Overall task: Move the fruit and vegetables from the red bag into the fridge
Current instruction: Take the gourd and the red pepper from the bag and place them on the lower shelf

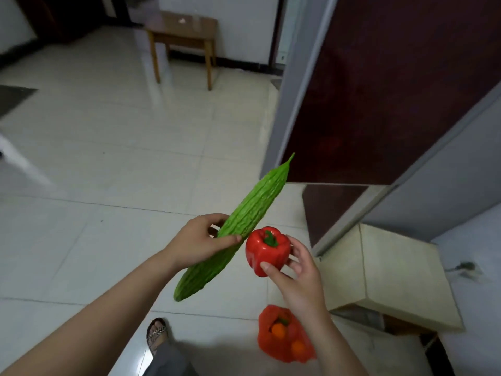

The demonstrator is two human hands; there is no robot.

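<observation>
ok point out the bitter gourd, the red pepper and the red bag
bitter gourd (252,213): head view, upper half of its bumpy body
red pepper (264,253): head view, front face below the stem
red bag (282,346): head view, plastic between the two oranges

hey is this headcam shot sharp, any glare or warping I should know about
Head view: bitter gourd and red pepper are sharp; the tiled floor carries soft window glare; wide-angle bending curves the fridge door edges; the far wooden table looks soft.
</observation>
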